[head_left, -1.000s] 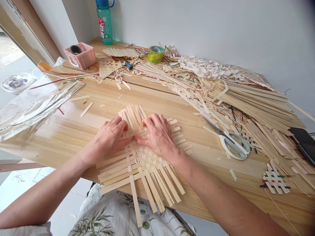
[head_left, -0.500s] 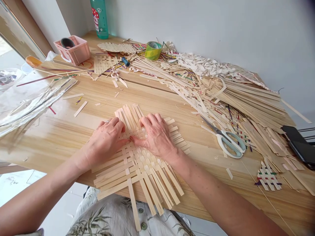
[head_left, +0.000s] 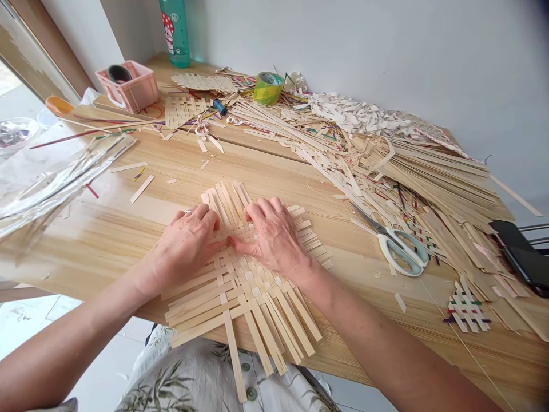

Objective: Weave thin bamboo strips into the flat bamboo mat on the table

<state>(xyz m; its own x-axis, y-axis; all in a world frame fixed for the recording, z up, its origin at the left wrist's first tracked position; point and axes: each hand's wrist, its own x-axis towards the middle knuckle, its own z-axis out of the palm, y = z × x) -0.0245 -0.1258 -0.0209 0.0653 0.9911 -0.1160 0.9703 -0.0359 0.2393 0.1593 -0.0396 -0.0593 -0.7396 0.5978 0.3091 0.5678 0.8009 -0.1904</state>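
A woven mat of pale flat strips (head_left: 253,283) lies at the table's front edge, its loose strip ends fanning out on all sides. Some ends reach past the edge over a patterned shirt. My left hand (head_left: 189,240) is closed on the mat's left part with fingers curled, a ring on one finger. On the right part, my right hand (head_left: 274,234) is closed too, its fingers bent over the strips. Both thumbs point inward and almost meet at the mat's middle, pressing on the weave. The strips beneath my fingers are hidden.
Scissors (head_left: 401,249) and a small woven piece (head_left: 467,308) lie to the right, near a black phone (head_left: 525,252). Heaped loose strips (head_left: 429,171) run along the back. A tape roll (head_left: 268,88), pink basket (head_left: 131,88) and green bottle (head_left: 175,34) stand behind.
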